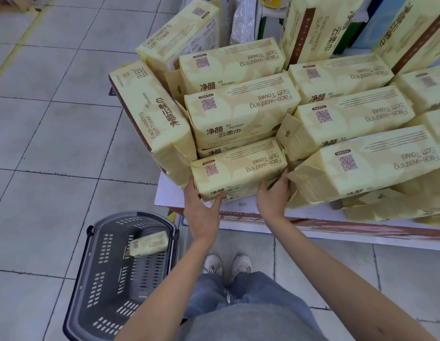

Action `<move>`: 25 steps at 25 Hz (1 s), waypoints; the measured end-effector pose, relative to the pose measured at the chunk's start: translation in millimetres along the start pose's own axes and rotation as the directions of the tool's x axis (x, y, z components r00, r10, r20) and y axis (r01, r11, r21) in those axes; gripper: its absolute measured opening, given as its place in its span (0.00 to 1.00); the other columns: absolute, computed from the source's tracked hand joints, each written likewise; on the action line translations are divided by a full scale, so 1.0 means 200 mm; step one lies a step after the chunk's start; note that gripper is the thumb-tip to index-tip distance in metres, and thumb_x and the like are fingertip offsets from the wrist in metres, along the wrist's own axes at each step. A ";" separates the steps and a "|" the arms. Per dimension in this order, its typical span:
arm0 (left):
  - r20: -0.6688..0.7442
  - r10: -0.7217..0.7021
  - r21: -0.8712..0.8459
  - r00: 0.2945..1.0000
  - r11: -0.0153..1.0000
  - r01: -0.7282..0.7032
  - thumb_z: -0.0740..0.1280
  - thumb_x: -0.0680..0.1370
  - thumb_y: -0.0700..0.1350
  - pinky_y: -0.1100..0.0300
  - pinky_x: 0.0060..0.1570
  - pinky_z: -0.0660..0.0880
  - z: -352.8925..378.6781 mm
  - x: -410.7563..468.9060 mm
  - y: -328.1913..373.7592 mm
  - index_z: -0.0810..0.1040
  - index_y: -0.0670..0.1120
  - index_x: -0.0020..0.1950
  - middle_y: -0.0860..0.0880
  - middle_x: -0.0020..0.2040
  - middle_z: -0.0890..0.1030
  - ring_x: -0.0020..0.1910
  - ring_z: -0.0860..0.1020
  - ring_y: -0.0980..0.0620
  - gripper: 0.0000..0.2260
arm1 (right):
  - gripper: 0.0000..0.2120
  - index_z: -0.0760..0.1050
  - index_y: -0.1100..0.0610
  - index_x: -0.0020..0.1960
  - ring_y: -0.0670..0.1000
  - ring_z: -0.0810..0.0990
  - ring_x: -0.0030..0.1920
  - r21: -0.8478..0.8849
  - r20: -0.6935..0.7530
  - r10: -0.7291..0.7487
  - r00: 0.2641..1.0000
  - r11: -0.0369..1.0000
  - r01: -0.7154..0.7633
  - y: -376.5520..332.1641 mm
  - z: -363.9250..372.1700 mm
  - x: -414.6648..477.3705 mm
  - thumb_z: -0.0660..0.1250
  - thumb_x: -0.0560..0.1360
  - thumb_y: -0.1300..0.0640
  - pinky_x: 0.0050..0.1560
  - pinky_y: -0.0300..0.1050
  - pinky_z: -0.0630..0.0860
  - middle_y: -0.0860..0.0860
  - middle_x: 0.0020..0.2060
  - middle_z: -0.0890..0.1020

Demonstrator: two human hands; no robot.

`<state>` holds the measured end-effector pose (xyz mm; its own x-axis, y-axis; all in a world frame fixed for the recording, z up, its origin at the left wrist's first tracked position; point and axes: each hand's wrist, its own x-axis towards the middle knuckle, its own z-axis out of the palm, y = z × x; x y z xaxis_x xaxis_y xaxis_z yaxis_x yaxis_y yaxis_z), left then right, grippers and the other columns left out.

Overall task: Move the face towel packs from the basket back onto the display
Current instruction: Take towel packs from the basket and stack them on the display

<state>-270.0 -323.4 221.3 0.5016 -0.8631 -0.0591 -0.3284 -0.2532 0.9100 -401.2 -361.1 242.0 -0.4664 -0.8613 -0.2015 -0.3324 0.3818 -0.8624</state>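
Note:
A yellow face towel pack (pixel 238 168) lies at the front of the stack on the white display platform (pixel 263 210). My left hand (pixel 201 207) grips its left end, thumb under the front edge. Its right end is held by my right hand (pixel 274 193), fingers curled against the side. Many more yellow packs (pixel 241 114) are piled behind and to the right. One small pack (pixel 149 243) lies in the dark grey basket (pixel 91 291) on the floor at lower left.
An upright pack (pixel 150 114) leans at the display's left edge. Taller packs (pixel 310 28) stand at the back. Grey tiled floor (pixel 54 143) stretches to the left. My feet in white shoes (pixel 227 265) stand just before the platform, beside the basket.

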 end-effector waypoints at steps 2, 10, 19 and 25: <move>0.012 -0.007 -0.002 1.000 1.000 0.007 0.76 0.67 0.43 0.47 0.60 0.74 0.01 0.00 0.00 0.64 0.46 0.73 0.47 0.68 0.72 0.64 0.73 0.48 0.37 | 0.34 0.48 0.60 0.76 0.55 0.57 0.74 0.033 0.052 0.033 0.998 0.999 -0.035 0.01 0.02 -0.04 0.63 0.76 0.63 0.74 0.47 0.54 0.55 0.74 0.60; 0.079 0.000 0.041 0.997 0.999 -0.004 0.77 0.67 0.47 0.50 0.57 0.75 -0.01 0.03 0.02 0.62 0.47 0.73 0.47 0.68 0.70 0.55 0.75 0.51 0.39 | 0.36 0.44 0.58 0.76 0.53 0.59 0.74 0.067 0.134 0.078 0.988 0.994 -0.088 0.01 0.02 -0.06 0.63 0.77 0.58 0.70 0.42 0.58 0.53 0.75 0.59; 0.077 -0.082 0.093 0.994 0.993 0.074 0.78 0.66 0.47 0.56 0.65 0.65 -0.06 0.01 -0.02 0.59 0.43 0.73 0.45 0.71 0.67 0.70 0.65 0.48 0.42 | 0.29 0.56 0.59 0.74 0.55 0.66 0.70 -0.071 0.384 0.196 0.902 0.980 -0.183 0.07 -0.05 -0.04 0.63 0.77 0.55 0.66 0.47 0.66 0.54 0.71 0.67; 0.144 -0.391 0.115 0.909 0.919 0.377 0.68 0.76 0.46 0.55 0.63 0.67 -0.15 -0.17 -0.11 0.62 0.43 0.73 0.43 0.70 0.70 0.66 0.71 0.47 0.28 | 0.21 0.66 0.57 0.69 0.52 0.72 0.62 -0.258 0.599 0.273 0.753 0.956 -0.142 0.14 -0.17 -0.10 0.61 0.78 0.54 0.57 0.45 0.69 0.55 0.65 0.72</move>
<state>-255.2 -275.0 215.1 0.4695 -0.7482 -0.4688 -0.2046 -0.6087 0.7665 -429.5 -321.6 237.9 0.0487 -0.7447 -0.6656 -0.4630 0.5736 -0.6757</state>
